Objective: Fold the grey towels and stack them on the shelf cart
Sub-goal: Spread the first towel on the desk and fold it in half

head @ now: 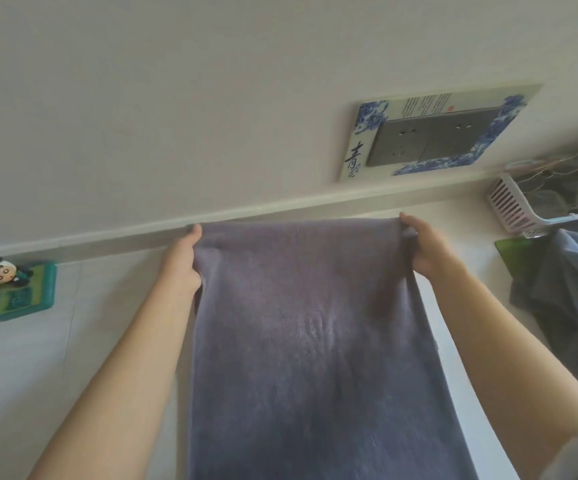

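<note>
A grey towel (308, 341) hangs stretched out in front of me, its top edge level and its length dropping out of the bottom of the view. My left hand (183, 261) grips the towel's top left corner. My right hand (426, 247) grips the top right corner, with the cloth bunched under its fingers. Both arms reach forward toward the wall. A pink slatted basket (512, 209) at the right edge holds several rolled grey towels (557, 195).
A pale wall with a ledge (107, 233) runs behind the towel. A grey socket panel in a blue-and-white frame (433, 133) sits upper right. A panda toy (0, 270) on a green box (24, 296) is at the left. Blue-grey cloth (571, 289) hangs at the right.
</note>
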`<state>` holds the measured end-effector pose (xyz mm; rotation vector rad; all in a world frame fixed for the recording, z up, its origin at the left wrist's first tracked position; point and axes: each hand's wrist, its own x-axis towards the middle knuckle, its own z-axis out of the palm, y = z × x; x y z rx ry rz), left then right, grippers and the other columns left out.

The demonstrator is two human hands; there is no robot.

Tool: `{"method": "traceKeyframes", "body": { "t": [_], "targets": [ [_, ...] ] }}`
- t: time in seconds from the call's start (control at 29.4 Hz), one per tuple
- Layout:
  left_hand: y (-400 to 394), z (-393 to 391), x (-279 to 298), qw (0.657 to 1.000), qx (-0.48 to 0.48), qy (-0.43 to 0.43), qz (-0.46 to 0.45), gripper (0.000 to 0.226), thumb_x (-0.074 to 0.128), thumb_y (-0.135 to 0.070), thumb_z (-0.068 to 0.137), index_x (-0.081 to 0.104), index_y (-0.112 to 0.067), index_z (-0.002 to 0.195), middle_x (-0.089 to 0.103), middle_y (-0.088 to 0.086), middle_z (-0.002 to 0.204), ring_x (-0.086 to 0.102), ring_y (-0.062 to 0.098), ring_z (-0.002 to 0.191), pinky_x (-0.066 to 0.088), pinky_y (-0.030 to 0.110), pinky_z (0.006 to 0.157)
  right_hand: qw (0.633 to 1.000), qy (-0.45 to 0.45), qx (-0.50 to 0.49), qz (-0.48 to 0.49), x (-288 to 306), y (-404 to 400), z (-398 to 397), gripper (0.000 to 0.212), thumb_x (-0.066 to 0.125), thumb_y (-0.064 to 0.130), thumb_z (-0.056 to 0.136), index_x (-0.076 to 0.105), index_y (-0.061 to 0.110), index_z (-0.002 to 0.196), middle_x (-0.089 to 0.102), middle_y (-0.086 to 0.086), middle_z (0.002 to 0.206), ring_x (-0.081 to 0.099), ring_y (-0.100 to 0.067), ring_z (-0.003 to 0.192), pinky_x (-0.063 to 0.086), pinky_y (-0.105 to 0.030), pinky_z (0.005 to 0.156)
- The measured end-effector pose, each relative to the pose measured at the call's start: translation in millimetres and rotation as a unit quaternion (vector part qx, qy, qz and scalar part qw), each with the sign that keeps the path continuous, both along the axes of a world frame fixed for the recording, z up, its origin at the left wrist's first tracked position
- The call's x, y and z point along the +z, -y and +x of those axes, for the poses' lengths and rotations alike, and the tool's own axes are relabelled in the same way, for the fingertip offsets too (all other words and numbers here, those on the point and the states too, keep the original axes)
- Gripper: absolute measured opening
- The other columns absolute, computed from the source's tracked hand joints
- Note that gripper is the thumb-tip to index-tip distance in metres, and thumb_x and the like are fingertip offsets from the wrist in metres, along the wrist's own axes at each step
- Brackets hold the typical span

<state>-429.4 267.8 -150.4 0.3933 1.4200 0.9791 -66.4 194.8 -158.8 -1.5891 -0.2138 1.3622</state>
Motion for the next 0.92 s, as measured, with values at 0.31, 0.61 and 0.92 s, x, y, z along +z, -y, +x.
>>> {"method": "traceKeyframes", "body": {
  "t": [0.31, 0.61, 0.92],
  "targets": [
    [-8.0, -2.7, -8.0, 0.994, -0.008, -0.074, 0.085, 0.019, 0.052, 0.002, 0.090, 0.064, -0.012, 0.089, 0.066, 0.009, 0.087, 0.062, 0.024, 0.083, 0.047, 0.042, 0.090, 0.991, 0.058, -0.044, 0.112, 10.7, -9.5, -6.4, 0.034, 0.053, -0.012, 0.080, 0.045, 0.017, 0.066, 0.052, 0.000, 0.061, 0.051, -0.011, 0.053, 0.043, -0.023, 0.053],
    [-16.6, -5.4, -31.5, 0.966, -0.012, -0.240, 0.092, 0.014, 0.069, -0.006, 0.079, 0.062, -0.016, 0.074, 0.061, 0.011, 0.086, 0.054, 0.020, 0.082, 0.047, 0.036, 0.076, 0.988, 0.141, 0.021, 0.062, -11.0, -21.2, 1.7, 0.040, 0.063, -0.006, 0.081, 0.060, 0.026, 0.104, 0.059, -0.015, 0.112, 0.057, -0.029, 0.099, 0.047, -0.040, 0.093],
    [-0.4, -0.6, -43.7, 0.942, 0.076, -0.315, 0.085, 0.026, 0.067, -0.015, 0.085, 0.067, -0.004, 0.108, 0.067, 0.010, 0.099, 0.060, 0.020, 0.089, 0.045, 0.029, 0.082, 0.911, 0.403, 0.084, 0.034, -17.3, -26.7, -10.9, 0.036, 0.055, -0.002, 0.087, 0.063, 0.011, 0.120, 0.062, -0.011, 0.120, 0.056, -0.023, 0.110, 0.042, -0.025, 0.091]
  ]
}}
